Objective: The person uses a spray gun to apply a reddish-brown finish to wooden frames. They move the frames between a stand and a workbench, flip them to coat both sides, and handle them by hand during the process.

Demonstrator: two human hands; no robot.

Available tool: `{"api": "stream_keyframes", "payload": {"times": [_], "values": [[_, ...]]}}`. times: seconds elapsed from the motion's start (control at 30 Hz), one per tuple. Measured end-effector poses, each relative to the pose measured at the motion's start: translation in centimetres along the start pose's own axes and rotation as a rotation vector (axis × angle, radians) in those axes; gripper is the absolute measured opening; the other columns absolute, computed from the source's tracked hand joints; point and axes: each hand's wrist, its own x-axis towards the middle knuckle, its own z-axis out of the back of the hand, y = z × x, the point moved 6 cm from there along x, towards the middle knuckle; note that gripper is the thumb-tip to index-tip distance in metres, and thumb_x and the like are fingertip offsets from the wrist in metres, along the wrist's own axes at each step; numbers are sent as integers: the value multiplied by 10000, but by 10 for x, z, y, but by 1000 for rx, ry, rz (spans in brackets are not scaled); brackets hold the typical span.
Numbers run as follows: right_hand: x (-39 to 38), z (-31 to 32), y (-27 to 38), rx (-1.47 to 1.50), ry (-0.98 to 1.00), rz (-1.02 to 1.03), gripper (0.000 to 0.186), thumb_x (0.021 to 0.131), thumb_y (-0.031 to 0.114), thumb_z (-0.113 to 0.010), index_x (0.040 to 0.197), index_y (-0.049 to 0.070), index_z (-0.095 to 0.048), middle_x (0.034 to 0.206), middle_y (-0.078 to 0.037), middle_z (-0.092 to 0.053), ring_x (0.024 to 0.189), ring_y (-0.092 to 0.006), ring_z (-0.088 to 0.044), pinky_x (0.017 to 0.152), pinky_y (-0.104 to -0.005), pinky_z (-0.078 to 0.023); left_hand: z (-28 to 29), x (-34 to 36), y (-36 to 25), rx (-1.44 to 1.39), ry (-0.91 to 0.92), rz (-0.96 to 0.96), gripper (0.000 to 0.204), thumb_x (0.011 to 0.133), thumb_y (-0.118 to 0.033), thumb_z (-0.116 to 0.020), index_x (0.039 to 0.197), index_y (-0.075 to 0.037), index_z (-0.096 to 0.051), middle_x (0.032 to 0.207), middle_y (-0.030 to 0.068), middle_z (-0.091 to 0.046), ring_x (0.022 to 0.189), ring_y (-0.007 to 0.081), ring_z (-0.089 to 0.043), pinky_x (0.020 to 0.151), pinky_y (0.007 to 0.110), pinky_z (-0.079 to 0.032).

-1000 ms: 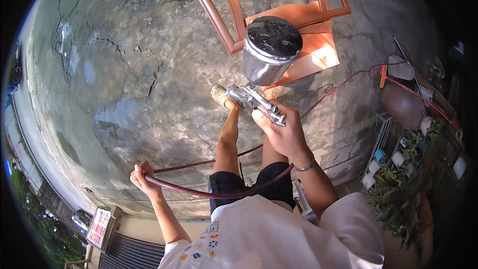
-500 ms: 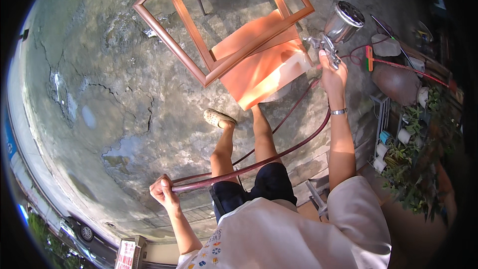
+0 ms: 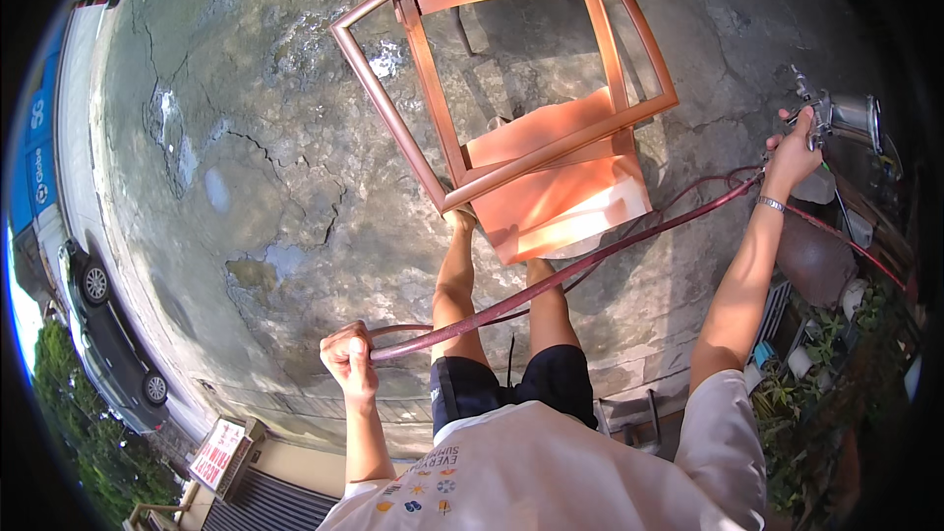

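My right hand (image 3: 790,155), stretched far out to the right, is closed round the handle of a metal spray gun (image 3: 854,120) with a silver cup. A dark red hose (image 3: 560,273) runs from the gun across my legs. Low at the left, my left hand (image 3: 348,358) is closed in a fist round that hose. Ahead of me a brown wooden frame (image 3: 565,165) lies tilted over an orange-brown piece with an open middle. Below the frame's near edge is a smooth orange panel (image 3: 556,216), partly in bright sun. Neither hand touches the frame.
Cracked concrete ground (image 3: 265,236) with wet patches surrounds the frame. At the right stand a rounded brown pot (image 3: 814,265) and several potted plants (image 3: 801,423). A car (image 3: 113,334) is on the road at far left, near a signboard (image 3: 221,452).
My right hand has swung outward to the right with the spray gun, away from the frame. The hose stretches farther right. My left hand still grips it, and the view has shifted.
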Motion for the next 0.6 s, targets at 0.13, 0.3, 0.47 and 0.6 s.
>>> {"api": "stream_keyframes", "payload": {"times": [0.13, 0.3, 0.47, 0.6], "values": [[-25, -79, 0, 117, 102, 4, 319, 965, 281, -622, 977, -36, -658, 811, -143, -707, 342, -135, -479, 313, -257, -318, 42, 4, 26, -89, -119, 63, 544, 976, -269, -568, 535, -59, -329, 484, 9, -319, 465, 117, -262, 485, 315, -181], [-120, -181, 0, 146, 235, 9, 325, 975, 277, -609, 941, -44, -647, 742, -120, -665, 359, -133, -479, 329, -259, -327, 134, 9, 66, -188, -367, 156, 479, 990, -214, -540, 567, -127, -333, 512, -25, -297, 488, 92, -287, 475, 287, -190], [-262, -248, -11, 71, 513, -211, 294, 976, 278, -618, 940, -12, -653, 696, -72, -644, 389, -78, -461, 336, -253, -329, 217, 13, 92, -330, -699, 381, 489, 1003, -279, -517, 569, -144, -337, 513, -25, -293, 477, 72, -243, 441, 263, -151], [-359, -270, -13, 126, 826, -341, 281, 954, 269, -661, 940, -12, -659, 686, -43, -645, 464, -69, -499, 420, -255, -383, 250, 27, 104, -483, -715, 423, 485, 998, -309, -518, 574, -161, -335, 512, -32, -285, 468, 76, -221, 424, 278, -147]]}}
